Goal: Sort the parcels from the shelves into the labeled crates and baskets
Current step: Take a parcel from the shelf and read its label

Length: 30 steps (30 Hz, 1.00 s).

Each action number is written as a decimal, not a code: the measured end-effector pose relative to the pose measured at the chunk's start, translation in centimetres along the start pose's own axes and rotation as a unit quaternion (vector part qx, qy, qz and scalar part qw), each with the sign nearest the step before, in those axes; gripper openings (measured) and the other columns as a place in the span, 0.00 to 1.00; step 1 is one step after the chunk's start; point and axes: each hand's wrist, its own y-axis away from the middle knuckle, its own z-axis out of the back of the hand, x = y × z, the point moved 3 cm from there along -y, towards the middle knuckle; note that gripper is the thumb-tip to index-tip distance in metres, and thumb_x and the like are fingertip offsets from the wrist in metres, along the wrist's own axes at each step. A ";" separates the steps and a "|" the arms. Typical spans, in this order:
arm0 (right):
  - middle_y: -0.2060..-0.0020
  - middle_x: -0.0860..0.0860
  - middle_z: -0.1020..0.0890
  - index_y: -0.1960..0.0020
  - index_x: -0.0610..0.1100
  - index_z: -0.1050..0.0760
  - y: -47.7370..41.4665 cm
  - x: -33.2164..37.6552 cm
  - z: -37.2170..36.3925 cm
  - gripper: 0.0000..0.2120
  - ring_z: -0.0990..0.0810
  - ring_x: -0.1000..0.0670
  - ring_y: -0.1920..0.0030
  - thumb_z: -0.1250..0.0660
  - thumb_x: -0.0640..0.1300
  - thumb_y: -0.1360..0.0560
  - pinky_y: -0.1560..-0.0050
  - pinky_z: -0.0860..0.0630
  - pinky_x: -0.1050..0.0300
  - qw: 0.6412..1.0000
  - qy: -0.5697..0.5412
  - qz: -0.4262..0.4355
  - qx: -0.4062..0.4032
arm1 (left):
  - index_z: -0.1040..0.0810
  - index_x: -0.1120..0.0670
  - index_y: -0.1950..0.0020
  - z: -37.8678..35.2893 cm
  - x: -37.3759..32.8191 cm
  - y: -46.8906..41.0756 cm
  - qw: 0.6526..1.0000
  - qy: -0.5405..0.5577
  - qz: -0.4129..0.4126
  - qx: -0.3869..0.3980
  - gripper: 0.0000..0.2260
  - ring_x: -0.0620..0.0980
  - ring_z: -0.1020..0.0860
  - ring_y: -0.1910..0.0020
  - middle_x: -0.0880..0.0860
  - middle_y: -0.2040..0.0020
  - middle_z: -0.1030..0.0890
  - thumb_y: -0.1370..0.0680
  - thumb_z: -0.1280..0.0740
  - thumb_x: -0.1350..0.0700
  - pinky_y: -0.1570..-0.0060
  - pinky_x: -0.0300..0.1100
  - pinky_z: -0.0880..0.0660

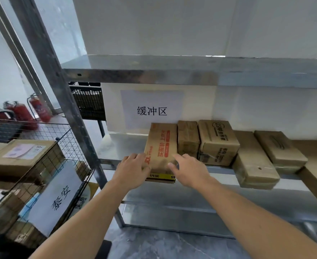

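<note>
A brown cardboard parcel with red print (161,146) lies at the left end of a row on the metal shelf (221,168), its near end past the shelf's front edge. My left hand (133,171) grips its near left corner, thumb on top. My right hand (189,170) holds its near right corner, thumb pressed on the top face. Other brown parcels stand to the right: a narrow one (188,139), a printed box (218,142), a flat one (254,161) overhanging the edge. A wire basket (68,144) with a paper label (55,197) stands at left, holding several parcels.
A white sign with black characters (152,109) hangs on the wall behind the shelf. The shelf's steel upright (73,116) rises between basket and parcels. Red fire extinguishers (23,114) stand on the floor at far left. A lower shelf (200,204) sits below.
</note>
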 end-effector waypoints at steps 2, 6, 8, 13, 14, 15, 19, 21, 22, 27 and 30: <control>0.33 0.47 0.26 0.21 0.58 0.41 -1.7 0.1 -0.6 0.26 0.26 0.43 0.33 0.48 0.64 0.17 0.37 0.26 0.43 0.999 -0.032 -0.020 0.001 | 0.36 0.49 0.26 -0.6 0.6 -2.1 1.000 0.023 0.004 0.006 0.21 0.56 0.31 0.33 0.52 0.29 0.30 0.18 0.42 0.45 0.35 0.52 0.31; 0.33 0.45 0.25 0.20 0.65 0.48 -4.7 0.2 -2.4 0.27 0.24 0.42 0.35 0.46 0.64 0.17 0.37 0.24 0.43 0.990 -0.121 -0.069 0.006 | 0.41 0.45 0.24 -2.7 2.3 -5.5 0.994 0.100 0.017 0.043 0.23 0.55 0.33 0.30 0.50 0.27 0.33 0.18 0.41 0.44 0.33 0.55 0.29; 0.32 0.46 0.25 0.22 0.68 0.51 -5.6 0.1 -3.8 0.28 0.23 0.43 0.36 0.45 0.65 0.19 0.37 0.22 0.43 0.980 -0.179 -0.085 0.011 | 0.43 0.43 0.23 -3.8 3.3 -6.4 0.987 0.141 0.025 0.072 0.24 0.54 0.33 0.31 0.49 0.27 0.35 0.18 0.41 0.44 0.34 0.55 0.28; 0.29 0.48 0.27 0.21 0.68 0.50 -6.6 0.3 -5.4 0.31 0.25 0.46 0.33 0.40 0.64 0.20 0.32 0.26 0.45 0.941 -0.313 -0.129 -0.005 | 0.45 0.38 0.23 -5.2 4.1 -6.4 0.961 0.261 0.043 0.086 0.24 0.48 0.28 0.37 0.45 0.29 0.33 0.18 0.41 0.44 0.40 0.46 0.25; 0.29 0.47 0.28 0.21 0.67 0.50 -6.7 0.4 -5.6 0.32 0.26 0.46 0.33 0.39 0.63 0.20 0.32 0.26 0.45 0.936 -0.327 -0.132 -0.013 | 0.45 0.38 0.24 -5.4 4.1 -6.3 0.956 0.280 0.044 0.082 0.24 0.47 0.28 0.37 0.45 0.30 0.32 0.18 0.40 0.45 0.40 0.46 0.24; 0.29 0.46 0.30 0.20 0.67 0.50 -6.7 0.6 -5.6 0.32 0.27 0.45 0.32 0.39 0.63 0.19 0.31 0.27 0.45 0.932 -0.334 -0.137 -0.013 | 0.44 0.38 0.24 -5.5 4.0 -6.2 0.953 0.292 0.045 0.074 0.24 0.47 0.27 0.38 0.44 0.30 0.31 0.18 0.40 0.46 0.40 0.47 0.24; 0.27 0.42 0.35 0.20 0.66 0.50 -6.8 0.5 -5.9 0.34 0.30 0.41 0.29 0.37 0.63 0.20 0.30 0.31 0.43 0.922 -0.361 -0.141 -0.013 | 0.44 0.38 0.24 -5.8 3.4 -5.7 0.941 0.329 0.063 0.042 0.24 0.48 0.26 0.38 0.45 0.31 0.28 0.18 0.40 0.47 0.39 0.50 0.24; 0.27 0.44 0.33 0.20 0.66 0.49 -6.8 0.3 -6.0 0.34 0.30 0.42 0.28 0.36 0.62 0.20 0.29 0.30 0.42 0.920 -0.372 -0.124 -0.020 | 0.43 0.39 0.24 -5.9 3.0 -5.1 0.934 0.351 0.070 0.025 0.24 0.47 0.25 0.38 0.44 0.31 0.28 0.18 0.39 0.48 0.39 0.49 0.24; 0.27 0.46 0.31 0.20 0.65 0.49 -6.7 0.2 -6.0 0.34 0.30 0.44 0.28 0.36 0.63 0.21 0.29 0.30 0.42 0.918 -0.379 -0.115 -0.022 | 0.42 0.38 0.24 -5.8 2.8 -4.8 0.930 0.362 0.072 0.012 0.23 0.46 0.25 0.38 0.43 0.31 0.28 0.18 0.39 0.48 0.38 0.48 0.25; 0.29 0.53 0.28 0.20 0.63 0.47 -4.9 -0.1 -5.4 0.34 0.28 0.51 0.31 0.35 0.63 0.22 0.31 0.27 0.44 0.910 -0.408 -0.066 -0.030 | 0.34 0.37 0.28 -5.8 2.2 -3.0 0.892 0.441 0.093 -0.049 0.18 0.44 0.24 0.39 0.43 0.34 0.26 0.17 0.40 0.48 0.42 0.46 0.23; 0.31 0.57 0.27 0.19 0.58 0.44 -3.5 -0.7 -4.9 0.34 0.29 0.56 0.34 0.33 0.57 0.20 0.32 0.29 0.55 0.889 -0.455 -0.045 -0.040 | 0.26 0.40 0.34 -5.2 1.8 -1.7 0.812 0.559 0.127 -0.106 0.13 0.39 0.22 0.42 0.43 0.39 0.22 0.16 0.42 0.53 0.44 0.42 0.23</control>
